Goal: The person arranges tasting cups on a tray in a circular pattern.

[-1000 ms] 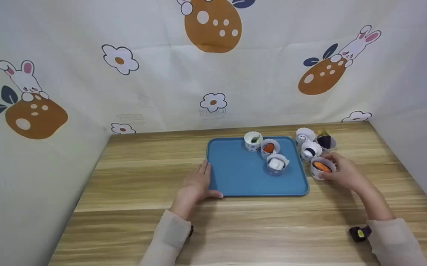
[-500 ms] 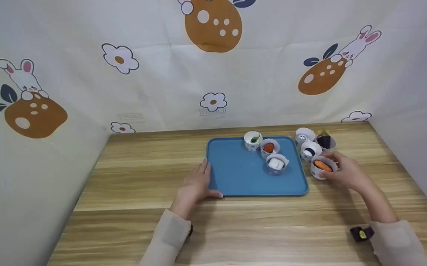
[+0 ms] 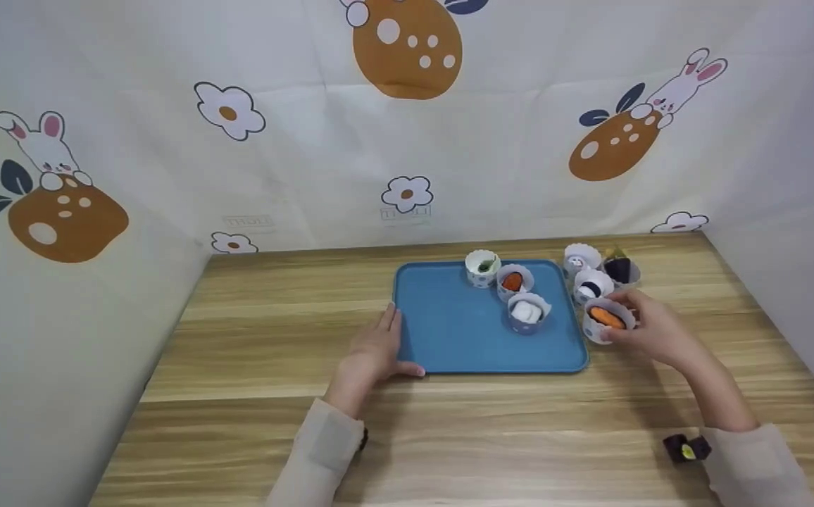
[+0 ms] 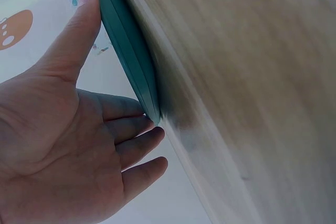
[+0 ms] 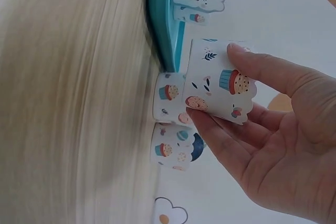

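Orange-filled cup (image 3: 594, 331) shifted leftward, right hand (image 3: 652, 331) pinching; left hand (image 3: 370, 350) outspread against tray (image 3: 449, 324); cups (image 3: 581, 290) behind.

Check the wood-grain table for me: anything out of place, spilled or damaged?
One oddity: black sushi-like bits with yellow showing lie loose on the table beside the beige right sleeve, whereas the others sit in white patterned paper cups. No spill or damage shows.
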Action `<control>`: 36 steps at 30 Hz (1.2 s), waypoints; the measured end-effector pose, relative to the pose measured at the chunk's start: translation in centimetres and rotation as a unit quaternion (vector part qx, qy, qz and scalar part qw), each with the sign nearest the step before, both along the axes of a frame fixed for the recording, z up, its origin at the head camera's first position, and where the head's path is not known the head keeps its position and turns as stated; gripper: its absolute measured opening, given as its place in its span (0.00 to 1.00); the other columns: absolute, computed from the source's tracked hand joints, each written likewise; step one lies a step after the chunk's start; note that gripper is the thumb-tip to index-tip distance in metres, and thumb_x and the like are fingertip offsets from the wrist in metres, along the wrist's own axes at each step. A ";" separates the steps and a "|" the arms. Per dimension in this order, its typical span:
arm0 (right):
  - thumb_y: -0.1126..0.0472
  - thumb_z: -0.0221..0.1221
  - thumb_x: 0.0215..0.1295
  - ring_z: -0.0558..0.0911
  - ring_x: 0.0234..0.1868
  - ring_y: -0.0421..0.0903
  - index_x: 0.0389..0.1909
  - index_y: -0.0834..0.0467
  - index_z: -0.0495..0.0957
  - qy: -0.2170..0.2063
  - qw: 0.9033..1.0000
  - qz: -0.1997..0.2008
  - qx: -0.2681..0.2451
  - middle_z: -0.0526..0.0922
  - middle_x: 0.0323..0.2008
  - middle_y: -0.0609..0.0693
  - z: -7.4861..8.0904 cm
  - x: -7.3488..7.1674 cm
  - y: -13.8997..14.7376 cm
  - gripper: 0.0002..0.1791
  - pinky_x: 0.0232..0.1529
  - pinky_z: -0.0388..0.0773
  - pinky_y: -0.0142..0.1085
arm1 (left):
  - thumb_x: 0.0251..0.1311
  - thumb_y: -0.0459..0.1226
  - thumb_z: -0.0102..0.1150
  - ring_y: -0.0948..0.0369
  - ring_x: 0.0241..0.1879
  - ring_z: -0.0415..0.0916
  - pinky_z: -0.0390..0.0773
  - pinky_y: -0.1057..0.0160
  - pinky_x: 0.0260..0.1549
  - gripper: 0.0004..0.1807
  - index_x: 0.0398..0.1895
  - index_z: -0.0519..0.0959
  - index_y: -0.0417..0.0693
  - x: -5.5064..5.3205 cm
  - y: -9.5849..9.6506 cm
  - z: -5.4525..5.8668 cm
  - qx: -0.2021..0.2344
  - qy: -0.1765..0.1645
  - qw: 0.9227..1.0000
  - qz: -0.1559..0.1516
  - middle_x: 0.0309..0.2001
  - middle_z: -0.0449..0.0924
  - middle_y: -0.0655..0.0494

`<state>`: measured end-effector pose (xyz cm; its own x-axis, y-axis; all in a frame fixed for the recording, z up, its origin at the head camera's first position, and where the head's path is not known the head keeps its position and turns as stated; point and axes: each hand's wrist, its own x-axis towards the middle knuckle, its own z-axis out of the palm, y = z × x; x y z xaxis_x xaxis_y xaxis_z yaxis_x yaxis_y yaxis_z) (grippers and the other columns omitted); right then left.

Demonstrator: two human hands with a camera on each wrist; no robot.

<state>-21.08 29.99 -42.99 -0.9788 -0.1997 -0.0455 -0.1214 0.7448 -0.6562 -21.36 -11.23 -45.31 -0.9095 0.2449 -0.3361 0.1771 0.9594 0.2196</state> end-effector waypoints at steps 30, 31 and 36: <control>0.61 0.71 0.58 0.79 0.51 0.55 0.56 0.67 0.74 0.015 0.999 0.029 -0.016 0.81 0.52 0.63 -0.3 0.8 -3.5 0.28 0.52 0.77 0.49 | 0.51 0.60 0.70 0.47 0.80 0.45 0.54 0.52 0.77 0.63 0.79 0.47 0.36 0.1 0.0 0.0 0.000 0.003 1.000 0.001 0.81 0.41 0.42; 0.60 0.71 0.58 0.79 0.51 0.55 0.56 0.67 0.74 0.017 0.999 0.031 -0.017 0.81 0.52 0.63 -0.3 0.8 -3.7 0.28 0.52 0.77 0.49 | 0.51 0.60 0.70 0.47 0.80 0.45 0.53 0.52 0.77 0.63 0.79 0.47 0.36 0.1 0.0 0.1 0.000 0.003 1.000 0.002 0.81 0.41 0.42; 0.60 0.71 0.58 0.78 0.52 0.56 0.57 0.66 0.73 0.011 0.999 0.031 -0.011 0.80 0.53 0.64 -0.5 1.0 -4.3 0.29 0.53 0.77 0.51 | 0.52 0.59 0.70 0.47 0.80 0.45 0.53 0.52 0.78 0.63 0.79 0.47 0.36 0.2 -0.1 0.2 0.004 0.001 1.000 0.001 0.81 0.41 0.41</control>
<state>-20.08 25.73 -43.49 -0.9650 -0.2614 -0.0199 -0.1814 0.7207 -0.6691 -21.21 -11.30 -45.15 -0.9108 0.2455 -0.3319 0.1753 0.9579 0.2273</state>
